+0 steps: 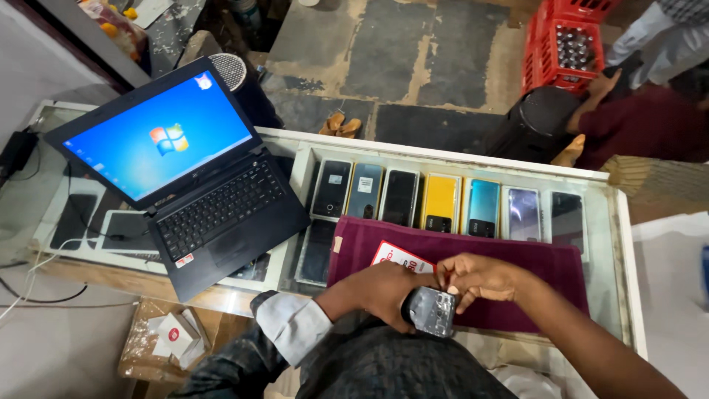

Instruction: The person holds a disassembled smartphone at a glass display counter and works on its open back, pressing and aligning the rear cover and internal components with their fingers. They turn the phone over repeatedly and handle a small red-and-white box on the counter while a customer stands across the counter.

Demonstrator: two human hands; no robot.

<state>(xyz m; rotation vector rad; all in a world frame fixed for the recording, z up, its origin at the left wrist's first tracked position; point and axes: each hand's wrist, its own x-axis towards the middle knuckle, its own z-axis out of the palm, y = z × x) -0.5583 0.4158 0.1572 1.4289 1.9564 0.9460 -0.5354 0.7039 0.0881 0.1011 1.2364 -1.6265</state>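
Head view, looking down on a glass-topped display counter [614, 244] w/ white frame. Centre-bottom: a small dark handset w/ its back cover off, grey inner parts exposed [431, 311], sits between the two hands, just above the person's lap and over the near edge of a maroon cloth mat [517, 255] spread on the glass.

Left hand [380, 292]: at approx. 9 o'clock of the handset, fingers curled round its left side and underside, gripping it; grey shirt cuff at the wrist. Right hand [480, 279]: at approx. 1 o'clock of the handset, fingertips bunched together and pressed down on its upper edge, pinching at the exposed top; whether anything small is held between them cannot be told.

A red-and-white card [399, 257] lies on the mat at 11 o'clock of the handset, partly hidden by the left hand. Under the glass, at 12 o'clock, a row of boxed phones [442, 203] stands side by side, incl. dark, yellow and teal ones.

At 10 o'clock, well apart from the hands, an open black laptop [214, 214] rests on the counter, screen lit blue. Beyond the counter, at 1–2 o'clock: a black round bin [535, 122], a red plastic bottle crate [565, 44], and another person in a dark red top [650, 122].
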